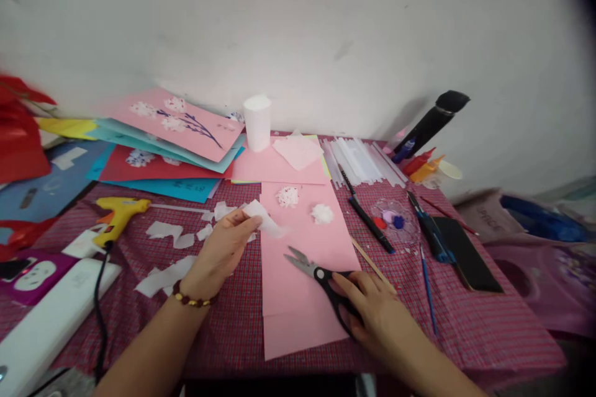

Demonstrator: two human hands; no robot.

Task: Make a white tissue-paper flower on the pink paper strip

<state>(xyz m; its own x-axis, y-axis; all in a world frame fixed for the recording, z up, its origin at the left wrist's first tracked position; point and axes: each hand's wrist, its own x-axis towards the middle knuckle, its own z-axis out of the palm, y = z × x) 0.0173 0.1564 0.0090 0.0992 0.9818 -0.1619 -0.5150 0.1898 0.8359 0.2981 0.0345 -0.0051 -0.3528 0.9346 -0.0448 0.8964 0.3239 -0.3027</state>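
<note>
Some blurred paper [262, 217] is pinched by the left hand [221, 254]; the right hand [375, 310] holds partly hidden scissors [307, 265].

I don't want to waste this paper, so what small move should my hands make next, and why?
I'd probably bring the scissors up to the white paper for a snip. Your left hand has the paper pinched with an end free, and your right hand is on the scissors' handles, blades slightly apart and not touching the paper.
</note>
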